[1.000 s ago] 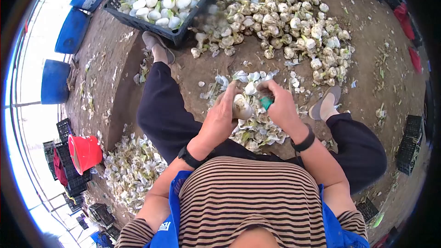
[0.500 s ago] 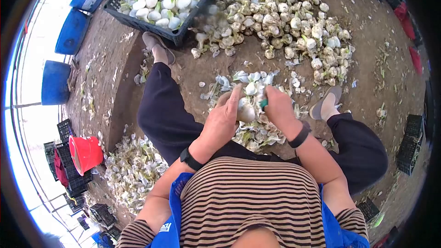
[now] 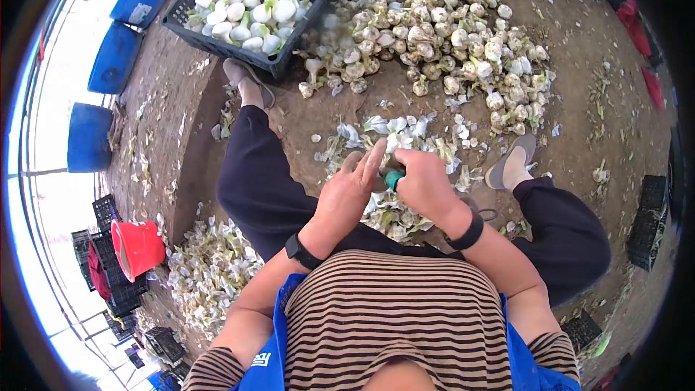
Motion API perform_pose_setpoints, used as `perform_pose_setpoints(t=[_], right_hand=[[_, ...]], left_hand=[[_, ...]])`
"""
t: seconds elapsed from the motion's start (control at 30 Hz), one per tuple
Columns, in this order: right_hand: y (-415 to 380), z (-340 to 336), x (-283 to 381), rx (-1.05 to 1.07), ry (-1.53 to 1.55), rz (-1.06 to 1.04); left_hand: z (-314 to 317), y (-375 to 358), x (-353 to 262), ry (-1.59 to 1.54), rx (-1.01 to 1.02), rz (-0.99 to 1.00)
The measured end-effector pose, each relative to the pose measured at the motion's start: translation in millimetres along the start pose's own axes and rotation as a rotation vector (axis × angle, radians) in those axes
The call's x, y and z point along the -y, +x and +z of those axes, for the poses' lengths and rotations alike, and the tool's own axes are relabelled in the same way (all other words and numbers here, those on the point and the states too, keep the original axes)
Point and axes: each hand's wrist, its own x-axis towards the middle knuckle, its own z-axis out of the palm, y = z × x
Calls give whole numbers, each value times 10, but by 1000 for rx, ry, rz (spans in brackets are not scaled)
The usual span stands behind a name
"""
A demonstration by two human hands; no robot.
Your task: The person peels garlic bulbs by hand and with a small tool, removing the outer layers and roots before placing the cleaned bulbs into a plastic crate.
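Note:
Over a heap of loose papery skins (image 3: 394, 217), my two hands meet between my knees. My left hand (image 3: 347, 194) curls around a garlic bulb, which the fingers now almost wholly hide; its index finger points up along the side. Closed close beside it is my right hand (image 3: 428, 187), with a small green-handled tool (image 3: 393, 179) showing at its thumb side. The tool's working end is hidden. Pale peelings lie just past the fingertips.
A black crate (image 3: 279, 65) of peeled white bulbs stands at upper left. Beyond my feet spreads a pile of unpeeled garlic bulbs (image 3: 434, 36). More skins (image 3: 210, 268) lie left, near a red bucket (image 3: 137, 248) and black crates. Blue barrels (image 3: 90, 137) line the left edge.
The white bulb, visible between my hands before, is now covered by them. My right hand has shifted left and turned, closing up to the left hand.

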Motion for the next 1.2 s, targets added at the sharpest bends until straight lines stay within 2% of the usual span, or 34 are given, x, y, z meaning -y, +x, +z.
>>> perform_pose_setpoints(t=[0.07,0.17,0.27,0.3,0.37,0.4,0.43,0.47,0.5,0.57,0.6,0.63,0.7,0.73,0.77,0.83,0.87,0.9,0.93,1.0,1.03,1.1,1.13,1.17,1.2], right_hand=[[5,-35,-31,108,59,98],[-37,37,-147,39,72,75],[-19,82,-389,25,34,139],[-56,136,-537,25,34,139],[-85,225,-824,171,-416,241],[-77,176,-830,317,-419,229],[-68,202,-871,300,-430,216],[-77,266,-962,354,-319,142],[-106,321,-1049,417,-206,74],[-70,455,-1100,491,-189,244],[6,430,-1118,572,-225,224],[27,476,-1250,569,-232,229],[19,629,-1601,443,-256,119],[76,612,-1668,437,-196,224],[145,601,-1757,439,-200,232],[317,580,-1952,305,-211,367],[462,490,-1944,214,-246,375],[641,456,-2024,119,-249,379],[834,429,-2110,26,-251,383],[1294,389,-2254,-251,-224,255],[1559,390,-2311,-338,-221,286],[2054,440,-2502,-442,-235,298],[2228,519,-2596,-433,-278,391],[2322,516,-2555,-402,-292,494],[2366,520,-2556,-412,-296,500]], left_hand=[[46,-25,37,26,12,21],[72,-46,65,10,-2,26],[44,-37,52,-172,42,-64],[-6,-22,11,-288,-5,-75],[-24,24,8,-400,-61,-83],[0,53,33,-585,-86,-147],[25,124,69,-771,-114,-198],[36,195,132,-1095,-51,-317],[50,274,209,-1439,43,-552],[48,509,444,-1855,38,-906],[25,647,592,-1965,-35,-837],[7,848,822,-1941,-191,-850],[-179,1237,1531,-2195,-279,-647],[-417,1483,1750,-2051,-479,-615],[-588,1663,2219,-2235,-394,-386],[-1126,1985,2360,-2107,-787,-547],[-1197,2051,2703,-2014,-736,-389],[-1269,2118,2800,-1913,-682,-235],[-1162,2186,2843,-1915,-679,-244],[-1018,2233,2368,-1899,-945,-803],[-755,2103,2428,-2046,-747,-669],[-248,1885,2048,-1973,-491,-653],[-133,1796,1665,-2095,-409,-766],[92,1678,1495,-2058,-319,-819],[246,1558,1298,-1967,-269,-879]])
